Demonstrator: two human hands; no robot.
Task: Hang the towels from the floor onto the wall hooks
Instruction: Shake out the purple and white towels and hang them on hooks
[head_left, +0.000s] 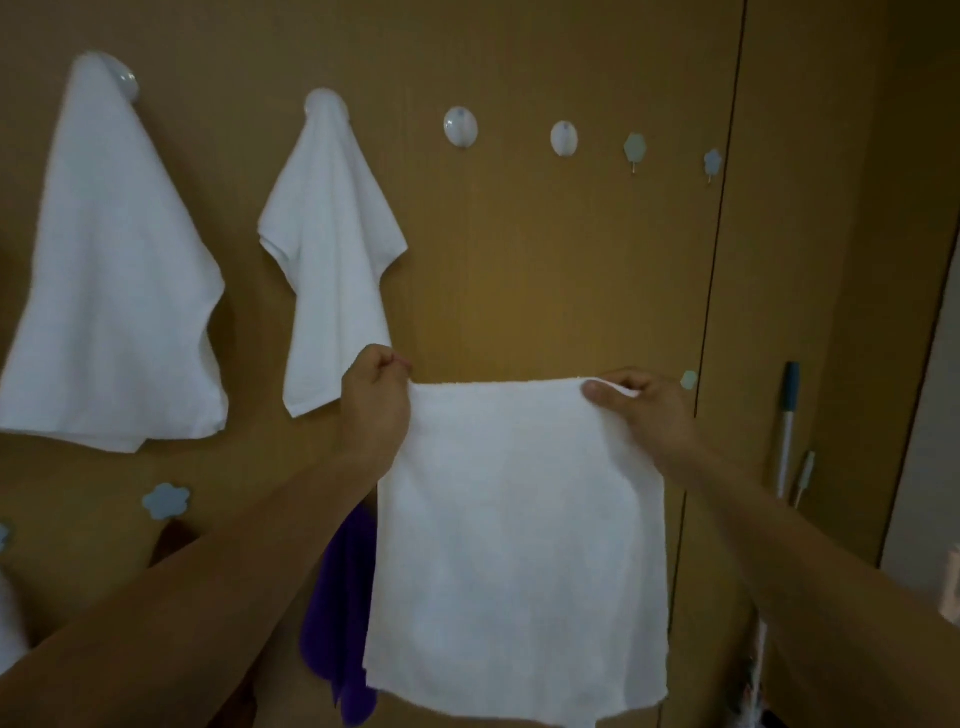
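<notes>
A white towel (519, 545) hangs spread flat in front of the wooden wall, held by its two top corners. My left hand (376, 400) pinches the top left corner and my right hand (644, 410) pinches the top right corner. Two other white towels hang on the wall: a large one (114, 291) on the far-left hook and a smaller one (332, 249) on the hook beside it. Above the held towel are two bare round white hooks (461, 127) (563, 138) and two small blue hooks (634, 148) (712, 162).
A purple cloth (337, 613) hangs low on the wall, partly behind the held towel. Blue flower-shaped hooks (166, 500) (689, 379) sit lower on the wall. A mop handle (787, 431) leans at the right by a door gap.
</notes>
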